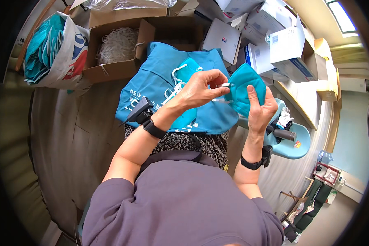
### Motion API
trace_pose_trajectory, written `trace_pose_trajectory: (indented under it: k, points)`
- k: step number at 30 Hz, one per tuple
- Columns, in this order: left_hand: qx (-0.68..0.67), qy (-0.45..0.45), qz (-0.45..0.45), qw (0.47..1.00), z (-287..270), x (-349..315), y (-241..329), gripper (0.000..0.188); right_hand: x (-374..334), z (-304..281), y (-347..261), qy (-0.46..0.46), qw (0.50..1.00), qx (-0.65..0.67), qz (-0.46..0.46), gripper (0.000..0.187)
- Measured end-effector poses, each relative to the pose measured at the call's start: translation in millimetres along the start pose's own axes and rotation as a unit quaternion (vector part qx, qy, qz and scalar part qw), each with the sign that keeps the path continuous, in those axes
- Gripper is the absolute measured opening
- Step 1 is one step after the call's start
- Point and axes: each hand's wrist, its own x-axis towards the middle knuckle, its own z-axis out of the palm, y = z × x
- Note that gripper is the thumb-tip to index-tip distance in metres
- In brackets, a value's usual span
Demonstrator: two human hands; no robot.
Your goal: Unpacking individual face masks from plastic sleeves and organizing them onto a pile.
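My right hand (261,104) grips a teal folded face mask (244,87) by its right side, thumb lying across the front. At the mask's left edge, my left hand (205,88) pinches a white ear strap (224,85) between thumb and fingers. Below my hands a blue cloth bag (141,76) with white print is spread over my lap. On it lie more teal masks (186,70) with white straps, partly hidden behind my left hand and forearm.
A cardboard box (110,74) holds a heap of white straps (118,44). Left of it stands a white bag (71,53) full of teal masks (45,43). White cartons (289,49) are piled at the far right. A light-blue plastic stool (297,143) carries a dark cylinder and white cloth.
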Motion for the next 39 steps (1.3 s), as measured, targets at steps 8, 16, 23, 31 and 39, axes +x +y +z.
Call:
trace_pose_trajectory:
  k: [8,16,23,31,39]
  points:
    - [0.055,0.023,0.006,0.998,15,-17,-8,0.057,9,6,8,0.003,0.994,0.083,0.066,0.019]
    - [0.188,0.109,0.047,0.975,22,-19,-21,0.045,14,2,23,-0.009,0.995,0.068,0.069,0.017]
    - [0.256,0.137,0.108,0.951,18,-16,-4,0.028,14,-4,31,-0.013,0.999,0.020,0.043,0.019]
    - [-0.032,-0.190,-0.100,0.976,-25,-32,23,0.017,24,-25,37,-0.014,0.999,-0.009,0.031,0.016]
    - [-0.354,-0.115,0.053,0.927,-68,-44,43,0.038,5,-25,65,-0.114,0.980,0.052,0.157,0.014]
